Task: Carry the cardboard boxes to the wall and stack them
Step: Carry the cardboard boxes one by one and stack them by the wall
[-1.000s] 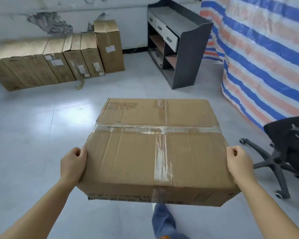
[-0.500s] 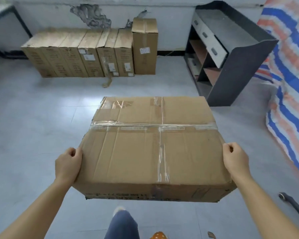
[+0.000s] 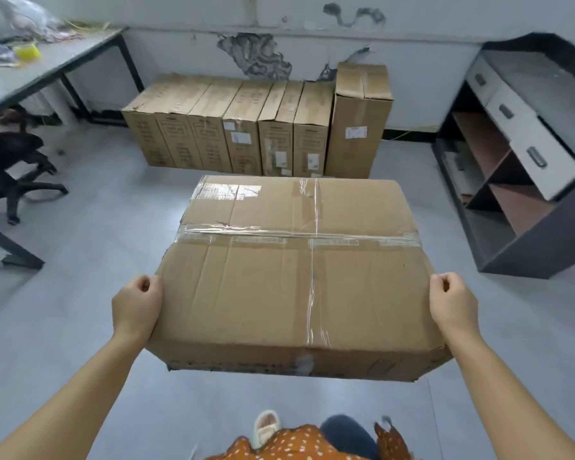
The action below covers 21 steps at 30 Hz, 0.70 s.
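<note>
Between my two hands, out in front of my chest and clear of the grey floor (image 3: 90,260), hangs the cardboard box (image 3: 296,280), broad and flat, its top crossed by two strips of clear tape and marked with a torn label patch near the far left corner. My left hand (image 3: 136,307) clasps the left edge near the front corner, knuckles up and fingers curled down around the side, while my right hand (image 3: 452,303) grips the right edge the same way; on both, the fingertips go under or behind the cardboard, so I cannot tell how far they wrap. Beyond the far edge of what I carry, a row of stacked boxes (image 3: 229,127) stands upright on the floor, side by side and touching, backed against the wall (image 3: 412,34) where the paint has peeled in dark patches. One taller box (image 3: 359,121) stands at the right end of that row, touching its neighbour. To the right sits a dark shelf unit (image 3: 528,194) with pale drawers and open compartments. To the left is a grey table (image 3: 47,68) with clutter on it, and a black office chair (image 3: 7,164) beside its leg. Below, at the bottom edge, I see my orange spotted top (image 3: 289,443) and one light shoe (image 3: 266,426).
</note>
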{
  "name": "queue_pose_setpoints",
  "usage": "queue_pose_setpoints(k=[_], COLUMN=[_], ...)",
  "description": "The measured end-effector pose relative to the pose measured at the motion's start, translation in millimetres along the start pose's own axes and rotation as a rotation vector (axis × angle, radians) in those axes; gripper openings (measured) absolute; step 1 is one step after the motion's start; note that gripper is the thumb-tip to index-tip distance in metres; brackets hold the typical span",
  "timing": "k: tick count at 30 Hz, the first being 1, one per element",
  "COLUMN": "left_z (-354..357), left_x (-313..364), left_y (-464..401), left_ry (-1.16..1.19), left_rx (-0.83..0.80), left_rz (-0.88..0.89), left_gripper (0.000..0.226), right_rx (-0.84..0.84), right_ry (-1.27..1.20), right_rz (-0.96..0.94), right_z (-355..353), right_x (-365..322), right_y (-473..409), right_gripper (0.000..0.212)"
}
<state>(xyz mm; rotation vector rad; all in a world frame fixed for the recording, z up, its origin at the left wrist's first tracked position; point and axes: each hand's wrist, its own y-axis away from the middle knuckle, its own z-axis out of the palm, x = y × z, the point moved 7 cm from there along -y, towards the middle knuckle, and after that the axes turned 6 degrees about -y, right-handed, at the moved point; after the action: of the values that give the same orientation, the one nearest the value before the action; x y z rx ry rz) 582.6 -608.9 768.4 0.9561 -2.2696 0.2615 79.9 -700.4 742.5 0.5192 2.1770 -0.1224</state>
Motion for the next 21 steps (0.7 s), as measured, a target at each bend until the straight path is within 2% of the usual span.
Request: queue_pose_setpoints(k=[4, 12, 21], left_z=[23, 121, 190], left_x=[33, 126, 226], left_y=[-62, -188, -315], left_ry=[-0.008, 0.008, -0.006], left_rx=[-0.01, -0.047, 0.001], left_rz=[0.001, -0.009, -0.057], left_gripper=[0.04, 0.039, 0.037], right_rx=[0.001, -0.013, -0.094], right_ry=[0.006, 0.036, 0.032], right_rz=[0.004, 0.004, -0.035], right_z=[27, 73, 122], right_x=[-28, -76, -163], right_y=[-56, -229, -414], right_gripper=[0.027, 0.028, 0.027])
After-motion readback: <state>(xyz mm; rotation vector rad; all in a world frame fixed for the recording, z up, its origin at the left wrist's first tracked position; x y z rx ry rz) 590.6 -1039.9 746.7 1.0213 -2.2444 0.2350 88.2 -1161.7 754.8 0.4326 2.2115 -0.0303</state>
